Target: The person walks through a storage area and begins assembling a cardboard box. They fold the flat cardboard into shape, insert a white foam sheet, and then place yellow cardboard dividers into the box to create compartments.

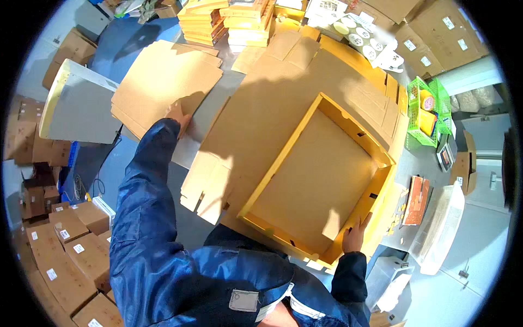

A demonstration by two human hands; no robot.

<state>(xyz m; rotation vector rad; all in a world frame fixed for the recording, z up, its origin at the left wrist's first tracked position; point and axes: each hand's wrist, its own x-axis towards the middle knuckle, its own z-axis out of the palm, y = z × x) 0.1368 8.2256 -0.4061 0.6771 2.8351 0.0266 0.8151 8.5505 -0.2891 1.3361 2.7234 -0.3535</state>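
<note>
A shallow yellow cardboard box (283, 161), its inside plain brown, lies slanted across large flat cardboard sheets (261, 103). My right hand (355, 235) grips the box's wall near its lower right corner, fingers over the rim. Farther left, my left hand (177, 114) is at the near right edge of a stack of brown cardboard pieces (163, 82). Its fingers are closed on the edge of a cardboard piece; the fingertips are partly hidden. Small slots show in the box's walls.
Stacks of flat yellow boxes (248, 24) stand at the far side. On the right are green baskets (422, 120), a small scale-like device (447, 152) and a white plastic tray (440, 229). A grey panel (81, 103) stands left; closed cartons (68, 256) are piled at lower left.
</note>
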